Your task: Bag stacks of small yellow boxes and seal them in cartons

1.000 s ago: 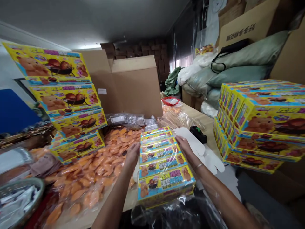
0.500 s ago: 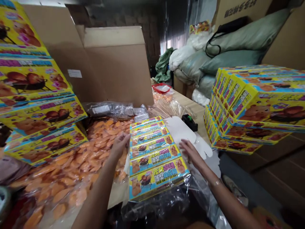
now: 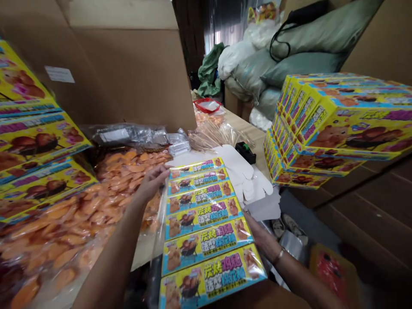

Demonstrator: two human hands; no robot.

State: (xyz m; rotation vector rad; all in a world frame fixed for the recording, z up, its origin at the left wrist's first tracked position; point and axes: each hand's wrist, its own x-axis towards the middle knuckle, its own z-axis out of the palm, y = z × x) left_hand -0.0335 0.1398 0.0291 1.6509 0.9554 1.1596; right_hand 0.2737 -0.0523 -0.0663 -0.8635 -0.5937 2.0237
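A row of several yellow-and-blue candy boxes (image 3: pixel 206 234) in a clear plastic bag lies in front of me, its near end by my body. My left hand (image 3: pixel 153 180) is closed on the bag's far left corner, fingers pinching the edge. My right hand (image 3: pixel 262 236) grips the row's right side, its fingers partly hidden behind and under the boxes. White die-cut cards (image 3: pixel 236 167) lie just beyond the row. Left of it spreads a heap of orange wrapped pieces (image 3: pixel 125 176).
Stacked yellow boxes stand at the left (image 3: pixel 38 137) and the right (image 3: pixel 341 124). A large open carton (image 3: pixel 128 77) rises behind the orange heap. Wooden sticks (image 3: pixel 219 135), a black tape dispenser (image 3: pixel 245 152) and a red tray (image 3: pixel 207 105) lie farther back. Stuffed sacks (image 3: pixel 305 71) are piled beyond.
The row of boxes has come nearer to me and appears raised. My right hand has moved from beside the bag to the row's right side. The view has shifted rightward and down.
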